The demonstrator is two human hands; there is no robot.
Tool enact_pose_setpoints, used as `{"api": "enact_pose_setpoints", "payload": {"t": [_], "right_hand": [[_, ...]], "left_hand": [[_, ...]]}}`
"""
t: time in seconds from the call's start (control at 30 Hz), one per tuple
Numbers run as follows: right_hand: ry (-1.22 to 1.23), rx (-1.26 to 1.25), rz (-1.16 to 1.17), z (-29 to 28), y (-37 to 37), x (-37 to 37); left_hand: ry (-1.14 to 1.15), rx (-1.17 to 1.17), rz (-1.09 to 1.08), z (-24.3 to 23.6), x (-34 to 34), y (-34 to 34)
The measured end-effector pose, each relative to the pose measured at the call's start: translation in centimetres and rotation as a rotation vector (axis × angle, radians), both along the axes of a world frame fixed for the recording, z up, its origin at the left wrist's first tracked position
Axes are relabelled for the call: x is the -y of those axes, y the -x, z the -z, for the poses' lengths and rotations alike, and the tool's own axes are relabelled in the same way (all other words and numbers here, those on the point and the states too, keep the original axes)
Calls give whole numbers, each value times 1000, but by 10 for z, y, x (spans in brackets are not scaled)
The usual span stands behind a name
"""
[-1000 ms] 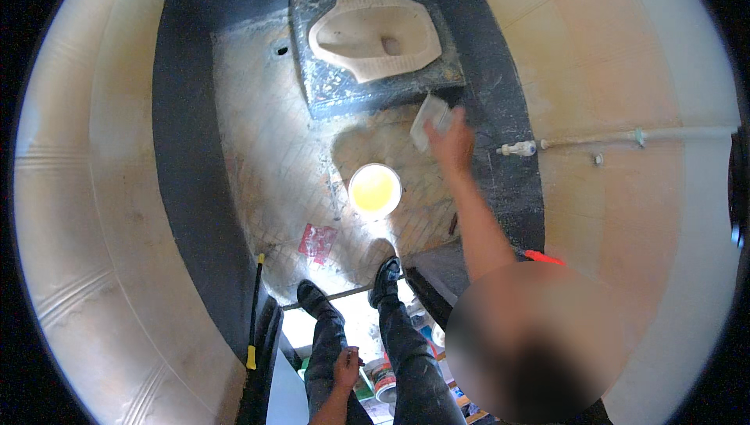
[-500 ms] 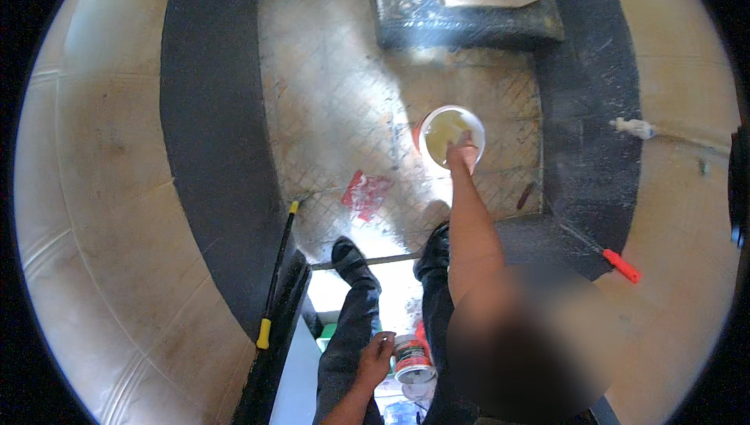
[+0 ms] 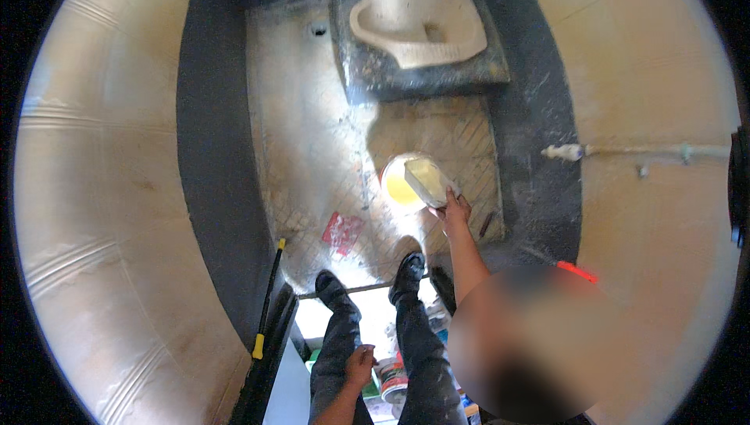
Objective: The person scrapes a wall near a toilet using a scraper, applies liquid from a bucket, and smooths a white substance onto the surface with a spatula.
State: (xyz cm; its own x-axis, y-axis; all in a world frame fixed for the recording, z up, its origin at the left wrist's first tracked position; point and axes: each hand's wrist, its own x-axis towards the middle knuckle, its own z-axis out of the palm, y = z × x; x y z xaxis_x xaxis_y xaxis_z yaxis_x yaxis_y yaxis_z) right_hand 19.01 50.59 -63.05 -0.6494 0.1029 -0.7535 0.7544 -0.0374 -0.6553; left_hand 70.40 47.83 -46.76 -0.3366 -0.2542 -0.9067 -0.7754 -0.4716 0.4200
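My right hand (image 3: 451, 208) reaches forward and grips a broad flat filling knife (image 3: 428, 181), its pale blade smeared with yellowish paste. The blade lies across the right side of a small round bucket (image 3: 397, 189) of yellow paste standing on the tiled floor. My left hand (image 3: 359, 362) hangs low against my left thigh and holds nothing. My two dark shoes stand at the doorway threshold just below the bucket.
A squat toilet pan (image 3: 418, 25) sits in a dark raised slab at the far end, a floor drain (image 3: 318, 30) to its left. A red wrapper (image 3: 342, 231) lies on the floor. A yellow-handled tool (image 3: 266, 308), a red-handled tool (image 3: 576, 271), a wall pipe (image 3: 625, 150) and a paint can (image 3: 393, 382) are nearby.
My right hand came down from the right wall to the bucket and now holds the blade across its rim. The view swung down and back up. My left hand stayed by my thigh.
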Motion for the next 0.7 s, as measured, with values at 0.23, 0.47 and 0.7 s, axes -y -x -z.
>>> {"api": "enact_pose_setpoints", "payload": {"t": [0.23, 0.47, 0.7], "right_hand": [[-854, -602, -397, -194, 307, 96], [-1421, -1086, -737, -424, 326, 288], [-1246, -1409, -746, -386, 229, 258]], "left_hand": [[-57, -10, -94, 17, -30, -24], [99, -14, -23, -7, -22, 3], [109, 18, 12, -15, -18, 1]]}}
